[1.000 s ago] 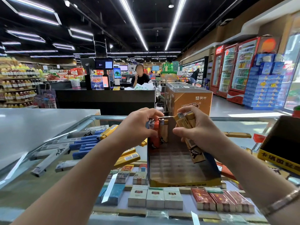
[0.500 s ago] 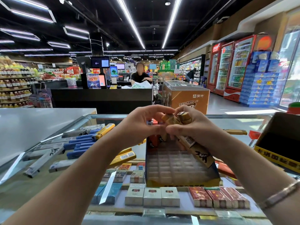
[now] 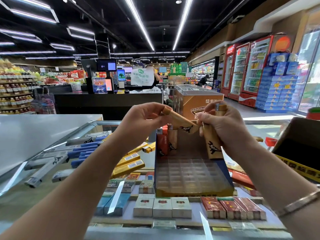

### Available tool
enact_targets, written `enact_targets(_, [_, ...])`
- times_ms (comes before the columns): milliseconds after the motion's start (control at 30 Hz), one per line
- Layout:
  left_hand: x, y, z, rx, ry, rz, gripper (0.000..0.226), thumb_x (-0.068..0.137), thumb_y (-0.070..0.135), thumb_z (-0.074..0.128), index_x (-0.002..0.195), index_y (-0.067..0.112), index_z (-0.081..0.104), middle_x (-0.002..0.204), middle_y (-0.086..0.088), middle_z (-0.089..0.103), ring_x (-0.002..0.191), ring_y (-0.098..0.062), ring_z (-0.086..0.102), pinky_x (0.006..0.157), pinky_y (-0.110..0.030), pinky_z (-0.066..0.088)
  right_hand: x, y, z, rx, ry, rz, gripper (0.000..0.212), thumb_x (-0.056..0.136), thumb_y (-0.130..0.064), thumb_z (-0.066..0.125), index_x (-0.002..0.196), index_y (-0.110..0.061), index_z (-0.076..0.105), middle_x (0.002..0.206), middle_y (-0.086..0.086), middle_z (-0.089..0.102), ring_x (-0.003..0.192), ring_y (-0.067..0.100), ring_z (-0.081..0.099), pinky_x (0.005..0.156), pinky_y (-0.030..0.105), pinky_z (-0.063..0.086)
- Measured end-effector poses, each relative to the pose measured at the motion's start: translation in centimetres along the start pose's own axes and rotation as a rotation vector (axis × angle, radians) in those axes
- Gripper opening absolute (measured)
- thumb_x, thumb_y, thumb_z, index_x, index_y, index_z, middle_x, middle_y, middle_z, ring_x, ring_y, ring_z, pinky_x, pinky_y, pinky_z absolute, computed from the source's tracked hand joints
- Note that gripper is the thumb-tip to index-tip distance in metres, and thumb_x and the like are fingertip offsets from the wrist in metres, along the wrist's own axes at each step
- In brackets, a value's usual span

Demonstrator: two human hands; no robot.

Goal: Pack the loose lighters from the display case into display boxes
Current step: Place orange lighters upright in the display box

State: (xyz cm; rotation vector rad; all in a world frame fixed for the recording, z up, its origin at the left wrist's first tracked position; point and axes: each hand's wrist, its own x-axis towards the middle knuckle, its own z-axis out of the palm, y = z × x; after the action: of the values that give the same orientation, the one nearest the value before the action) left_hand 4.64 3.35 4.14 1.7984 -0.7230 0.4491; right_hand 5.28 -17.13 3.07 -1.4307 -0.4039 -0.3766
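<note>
Tan lighter point(image 3: 180, 121) tilted above the open display box point(image 3: 192, 177), where two lighters point(image 3: 167, 143) stand upright.

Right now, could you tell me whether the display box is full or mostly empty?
Mostly empty: the display box holds only a few upright lighters at its back left; the remaining slots are bare.

Supermarket interior: black ceiling with long strip lights point(image 3: 138, 23), dark checkout counter point(image 3: 107, 103) centre, stocked shelves point(image 3: 15, 87) left, red drinks coolers point(image 3: 249, 70) along right wall.
</note>
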Motion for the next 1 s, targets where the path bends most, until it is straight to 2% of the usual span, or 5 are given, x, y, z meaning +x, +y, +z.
enact_targets(100, [-0.1,-0.2,0.4,0.135,0.082,0.043,0.023,0.076,0.020,0.066,0.096,0.030,0.064,0.083,0.012,0.068,0.080,-0.002,0.064,0.071,-0.015,0.052,0.2,0.4,0.1,-0.093,0.044,-0.045,0.017,0.085,0.001,0.060,0.082,-0.010,0.048,0.065,0.014,0.059,0.042,0.023,0.056,0.041,0.028,0.047])
enact_targets(300, [-0.7,-1.1,1.6,0.522,0.109,0.226,0.032,0.080,0.015,0.069,0.109,0.028,0.066,0.094,0.011,0.065,0.085,-0.015,0.063,0.074,-0.038,0.055,-0.1,0.8,0.5,-0.306,-0.008,-0.135,0.013,0.085,-0.001,0.060,0.083,-0.010,0.051,0.070,0.017,0.060,0.046,0.022,0.058,0.041,0.028,0.049])
enact_targets(467, [-0.6,-1.8,2.3,0.713,0.099,0.320,0.030,0.080,0.015,0.070,0.109,0.022,0.068,0.098,0.003,0.068,0.091,-0.010,0.053,0.085,-0.033,0.044,0.0,1.2,0.6,-0.369,0.004,-0.137,0.016,0.085,-0.002,0.061,0.081,-0.014,0.052,0.072,0.016,0.061,0.048,0.019,0.058,0.043,0.026,0.048])
enact_targets(600, [-0.4,-2.1,2.6,0.842,0.062,0.312,0.030,0.082,0.019,0.067,0.112,0.021,0.066,0.100,0.001,0.066,0.098,-0.018,0.054,0.095,-0.033,0.034,0.2,1.4,0.6,-0.401,0.008,-0.149,0.017,0.085,-0.002,0.062,0.080,-0.015,0.052,0.074,0.018,0.061,0.050,0.021,0.059,0.046,0.029,0.049])
enact_targets(1000, [0.0,-2.1,2.3,0.910,0.033,0.237,0.025,0.088,0.021,0.058,0.112,0.025,0.066,0.095,0.009,0.061,0.099,-0.016,0.047,0.088,-0.026,0.022,0.2,1.5,0.7,-0.419,0.048,-0.162,0.016,0.085,-0.008,0.064,0.078,-0.018,0.053,0.076,0.015,0.062,0.062,0.030,0.061,0.062,0.042,0.053])
